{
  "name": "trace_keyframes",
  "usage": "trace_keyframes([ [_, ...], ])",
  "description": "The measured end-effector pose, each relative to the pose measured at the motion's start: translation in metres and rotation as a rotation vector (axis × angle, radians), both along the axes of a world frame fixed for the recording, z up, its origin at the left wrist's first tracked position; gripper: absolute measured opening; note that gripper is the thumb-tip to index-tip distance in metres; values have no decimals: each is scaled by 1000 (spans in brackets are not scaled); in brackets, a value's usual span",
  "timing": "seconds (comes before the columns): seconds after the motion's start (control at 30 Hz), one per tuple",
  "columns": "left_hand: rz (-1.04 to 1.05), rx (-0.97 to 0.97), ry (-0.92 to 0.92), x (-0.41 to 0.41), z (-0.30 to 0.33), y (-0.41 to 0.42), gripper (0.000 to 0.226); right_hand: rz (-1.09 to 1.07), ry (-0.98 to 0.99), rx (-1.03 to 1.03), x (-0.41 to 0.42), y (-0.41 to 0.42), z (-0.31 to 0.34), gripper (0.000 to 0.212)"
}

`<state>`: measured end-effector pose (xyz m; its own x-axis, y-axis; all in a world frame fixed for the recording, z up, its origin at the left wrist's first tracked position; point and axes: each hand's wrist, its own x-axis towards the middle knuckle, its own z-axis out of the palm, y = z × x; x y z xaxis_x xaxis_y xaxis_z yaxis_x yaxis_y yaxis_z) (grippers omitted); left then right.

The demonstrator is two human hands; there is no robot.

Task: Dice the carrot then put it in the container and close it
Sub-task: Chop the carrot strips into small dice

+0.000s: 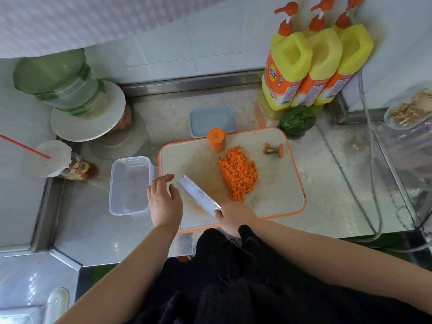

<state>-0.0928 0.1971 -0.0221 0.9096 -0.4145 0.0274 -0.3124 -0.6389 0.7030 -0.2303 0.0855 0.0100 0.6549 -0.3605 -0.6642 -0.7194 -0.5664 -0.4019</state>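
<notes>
Stainless-steel counter (98, 230), tiled wall behind, carrying the following.

One cutting board (187, 160), white with orange rim, sitting at centre; its near edge is overhanging the counter front slightly.

One heap of diced carrot (238, 175) is lying on the board, right of centre. One uncut carrot stub (216, 139) is standing upright at the board's 12 o'clock edge. One carrot top with trimmings (273, 150) is lying at the board's 2 o'clock.

One clear container (129, 184), open, is sitting at the board's 9 o'clock, touching its rim. One blue-grey lid (211, 120) is lying flat at 12 o'clock, partly behind the board and stub.

One cleaver (197, 194): the right hand (233, 217) is gripping its handle, blade pointing to 10 o'clock over bare board, apart from the heap.

The left hand (164, 199) is hovering, fingers relaxed and spread, holding nothing, between container and blade.

Three yellow pump bottles (313, 61), orange labels, print unreadable, are standing at 1 o'clock. One green pepper (297, 119) is lying before them. One capped cup with red straw (52, 159) is standing at 9 o'clock, printing illegible.

Bare board is showing left of the heap.
</notes>
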Motion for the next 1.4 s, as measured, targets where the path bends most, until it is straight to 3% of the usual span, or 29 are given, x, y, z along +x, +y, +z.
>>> trace_keyframes([
  [0.23,21,1,-3,0,1,5,30,-17,-16,-9,11,4,0,40],
  [0.43,15,1,10,-2,-1,6,30,-473,-66,-22,-10,-12,-10,37],
  [0.53,16,3,38,-2,-4,6,31,-532,-66,-52,-19,-16,-10,40],
  [0.7,-3,6,31,-4,-4,1,31,-414,-85,-25,-18,-16,-9,36],
  [0.9,-12,15,48,-4,-3,-4,30,-173,59,-57,-32,-16,-14,35],
  [1.03,-20,23,62,-8,-3,-8,31,-173,-12,18,-51,-38,-16,38],
  [1.17,-53,31,78,-12,-1,-12,31,-320,-90,65,-59,-66,-13,30],
  [1.4,-77,-4,52,-10,3,-18,31,-56,-168,-198,-59,-80,-7,33],
])
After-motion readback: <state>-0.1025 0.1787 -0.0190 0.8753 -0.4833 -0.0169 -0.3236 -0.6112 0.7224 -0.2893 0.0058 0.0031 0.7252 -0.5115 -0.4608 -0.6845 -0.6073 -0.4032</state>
